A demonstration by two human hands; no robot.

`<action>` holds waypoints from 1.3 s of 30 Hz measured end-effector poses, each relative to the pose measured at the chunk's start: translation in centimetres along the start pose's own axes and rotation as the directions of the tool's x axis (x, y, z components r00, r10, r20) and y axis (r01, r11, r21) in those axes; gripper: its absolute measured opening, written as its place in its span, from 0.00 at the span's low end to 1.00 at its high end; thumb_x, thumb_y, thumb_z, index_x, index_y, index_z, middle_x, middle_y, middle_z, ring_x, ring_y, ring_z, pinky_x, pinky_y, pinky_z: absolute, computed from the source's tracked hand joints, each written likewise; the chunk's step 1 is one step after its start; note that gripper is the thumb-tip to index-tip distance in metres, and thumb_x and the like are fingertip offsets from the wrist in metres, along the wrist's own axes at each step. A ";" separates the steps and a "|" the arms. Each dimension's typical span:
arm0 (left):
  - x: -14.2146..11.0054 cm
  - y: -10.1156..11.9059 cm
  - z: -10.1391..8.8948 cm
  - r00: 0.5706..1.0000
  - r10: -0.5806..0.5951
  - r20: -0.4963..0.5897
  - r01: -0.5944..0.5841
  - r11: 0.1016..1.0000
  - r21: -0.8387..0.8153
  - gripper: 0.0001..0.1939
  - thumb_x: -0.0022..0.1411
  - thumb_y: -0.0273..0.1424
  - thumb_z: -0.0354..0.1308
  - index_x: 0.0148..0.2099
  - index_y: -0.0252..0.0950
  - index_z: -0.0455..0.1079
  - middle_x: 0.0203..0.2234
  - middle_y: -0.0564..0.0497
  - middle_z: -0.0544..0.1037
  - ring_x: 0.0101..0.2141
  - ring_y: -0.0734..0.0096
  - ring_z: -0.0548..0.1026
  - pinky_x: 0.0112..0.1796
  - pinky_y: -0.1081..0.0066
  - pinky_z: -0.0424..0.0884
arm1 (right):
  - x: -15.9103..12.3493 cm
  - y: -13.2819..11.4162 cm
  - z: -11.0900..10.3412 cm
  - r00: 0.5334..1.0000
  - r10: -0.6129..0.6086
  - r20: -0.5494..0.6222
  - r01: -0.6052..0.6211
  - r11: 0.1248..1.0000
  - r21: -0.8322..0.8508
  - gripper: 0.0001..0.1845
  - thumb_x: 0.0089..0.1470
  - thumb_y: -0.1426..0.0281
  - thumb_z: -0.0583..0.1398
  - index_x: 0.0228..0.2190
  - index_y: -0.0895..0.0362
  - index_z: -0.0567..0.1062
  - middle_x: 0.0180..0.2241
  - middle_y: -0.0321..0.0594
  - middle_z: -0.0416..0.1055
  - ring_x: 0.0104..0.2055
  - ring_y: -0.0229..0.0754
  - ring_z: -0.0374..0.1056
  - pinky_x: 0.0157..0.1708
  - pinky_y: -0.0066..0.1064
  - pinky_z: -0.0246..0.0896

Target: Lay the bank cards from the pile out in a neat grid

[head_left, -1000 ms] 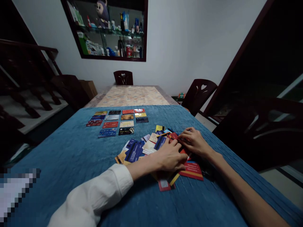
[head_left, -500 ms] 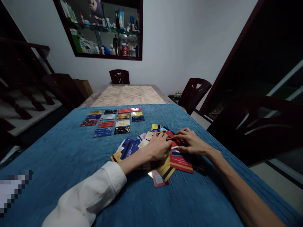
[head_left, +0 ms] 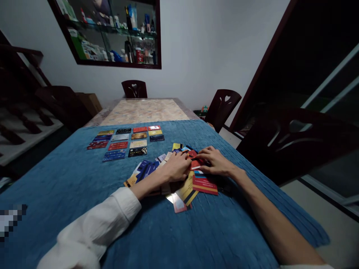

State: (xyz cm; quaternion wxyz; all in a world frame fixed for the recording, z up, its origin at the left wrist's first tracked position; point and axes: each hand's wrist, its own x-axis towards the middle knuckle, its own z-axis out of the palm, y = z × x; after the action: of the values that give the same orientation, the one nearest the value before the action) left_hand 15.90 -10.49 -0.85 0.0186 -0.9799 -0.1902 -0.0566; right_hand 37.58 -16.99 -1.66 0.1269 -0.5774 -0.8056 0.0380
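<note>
A heap of overlapping bank-style cards [head_left: 183,188] lies on the blue tablecloth [head_left: 165,239] before me. My left hand [head_left: 178,167] rests over its middle, fingers curled down; whatever lies under them is hidden. From the right, my right hand [head_left: 215,160] has its bent fingers and thumb on a red card [head_left: 196,163] with a dark stripe, close to the left fingertips. Another red card [head_left: 206,184] lies below that hand, and blue cards [head_left: 147,170] poke out left of the left wrist.
Beyond the heap at the left, several cards lie face up in overlapping columns, with a black card [head_left: 137,151] nearest. Farther back is the bare patterned tabletop [head_left: 146,110]. Dark wooden chairs [head_left: 223,108] stand around the table. A glass-shelved cabinet [head_left: 117,33] is set in the wall.
The whole view has shifted, so table and hands appear farther left and slightly higher. Both hands remain on the heap, with only slight finger movement around the red card.
</note>
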 end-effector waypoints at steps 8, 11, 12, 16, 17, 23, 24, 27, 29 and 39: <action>0.2 -1.2 -0.4 0.998 -0.011 -0.067 0.002 0.991 -0.133 0.10 0.62 0.29 0.51 0.37 0.35 0.74 0.32 0.47 0.77 0.32 0.67 0.73 0.34 0.70 0.64 | 0.0 -0.2 0.3 0.999 -0.002 -0.036 0.001 1.000 -0.004 0.24 0.55 0.61 0.61 0.53 0.49 0.74 0.52 0.46 0.71 0.52 0.55 0.59 0.49 0.50 0.55; 0.3 -1.5 -0.7 0.997 0.000 -0.081 -0.016 0.979 -0.202 0.11 0.62 0.27 0.50 0.35 0.34 0.74 0.29 0.48 0.77 0.30 0.69 0.72 0.32 0.72 0.63 | 0.2 -0.1 0.6 0.998 -0.011 -0.068 0.011 1.000 0.004 0.22 0.57 0.61 0.59 0.53 0.50 0.75 0.52 0.46 0.71 0.52 0.55 0.59 0.49 0.50 0.55; 0.3 -1.6 -0.8 0.996 0.000 -0.086 -0.020 0.973 -0.232 0.12 0.62 0.27 0.50 0.35 0.34 0.75 0.28 0.49 0.78 0.29 0.70 0.72 0.31 0.73 0.62 | 0.2 -0.1 0.7 0.996 -0.017 -0.088 0.017 1.000 0.006 0.21 0.58 0.61 0.59 0.52 0.50 0.75 0.52 0.46 0.71 0.52 0.54 0.59 0.48 0.49 0.56; 0.5 -2.1 -0.7 0.994 -0.028 -0.108 -0.009 0.943 -0.333 0.13 0.61 0.23 0.49 0.36 0.34 0.76 0.28 0.49 0.79 0.28 0.72 0.73 0.31 0.75 0.62 | 0.6 0.1 1.4 0.977 -0.025 -0.210 0.025 1.000 0.001 0.15 0.60 0.66 0.57 0.47 0.51 0.77 0.47 0.45 0.75 0.49 0.51 0.62 0.46 0.45 0.58; 0.6 -2.2 -0.7 0.993 -0.036 -0.116 -0.006 0.939 -0.343 0.14 0.61 0.22 0.48 0.37 0.33 0.76 0.29 0.49 0.80 0.28 0.72 0.73 0.32 0.75 0.62 | 0.7 0.2 1.6 0.971 -0.017 -0.240 0.018 1.000 0.002 0.14 0.59 0.68 0.56 0.45 0.51 0.78 0.45 0.45 0.76 0.47 0.50 0.63 0.45 0.44 0.58; 0.7 -2.9 -0.2 0.982 -0.093 -0.161 0.030 0.933 -0.358 0.16 0.61 0.20 0.48 0.41 0.32 0.77 0.32 0.46 0.81 0.32 0.69 0.76 0.32 0.75 0.63 | 1.2 0.4 2.7 0.926 0.074 -0.370 -0.048 0.996 0.078 0.11 0.58 0.71 0.56 0.36 0.53 0.79 0.34 0.42 0.77 0.42 0.49 0.64 0.42 0.40 0.60; 0.7 -3.0 -0.2 0.980 -0.104 -0.168 0.037 0.932 -0.360 0.16 0.61 0.19 0.48 0.41 0.32 0.77 0.32 0.45 0.81 0.32 0.69 0.76 0.32 0.75 0.63 | 1.2 0.4 2.8 0.919 0.088 -0.383 -0.056 0.994 0.093 0.10 0.58 0.71 0.56 0.35 0.54 0.79 0.32 0.42 0.76 0.42 0.49 0.64 0.41 0.40 0.60; 0.7 -3.2 -0.2 0.976 -0.124 -0.181 0.050 0.930 -0.365 0.15 0.59 0.18 0.49 0.38 0.32 0.77 0.30 0.46 0.81 0.30 0.70 0.75 0.30 0.75 0.62 | 1.4 0.4 3.3 0.898 0.126 -0.422 -0.076 0.988 0.133 0.10 0.57 0.70 0.57 0.35 0.54 0.79 0.32 0.43 0.75 0.41 0.48 0.65 0.41 0.40 0.60; 0.6 -3.3 -0.1 0.972 -0.138 -0.189 0.058 0.924 -0.379 0.15 0.58 0.17 0.49 0.38 0.32 0.77 0.29 0.48 0.80 0.28 0.71 0.74 0.30 0.76 0.62 | 1.5 0.4 3.5 0.887 0.145 -0.438 -0.085 0.984 0.153 0.11 0.58 0.69 0.57 0.37 0.53 0.79 0.33 0.43 0.75 0.41 0.48 0.66 0.42 0.40 0.61; 0.7 -3.9 0.1 0.956 -0.208 -0.207 0.094 0.885 -0.456 0.15 0.56 0.18 0.50 0.37 0.31 0.78 0.24 0.50 0.78 0.25 0.74 0.72 0.29 0.77 0.61 | 1.8 0.2 4.0 0.846 0.189 -0.498 -0.062 0.964 0.260 0.12 0.58 0.67 0.55 0.38 0.52 0.78 0.35 0.44 0.75 0.41 0.49 0.68 0.41 0.42 0.65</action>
State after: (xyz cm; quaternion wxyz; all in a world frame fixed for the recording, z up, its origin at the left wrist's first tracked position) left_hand 15.07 -6.58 -0.77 -0.1847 -0.9254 -0.2450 -0.2223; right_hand 36.27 -14.90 -5.27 0.4033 -0.5990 -0.6916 -0.0163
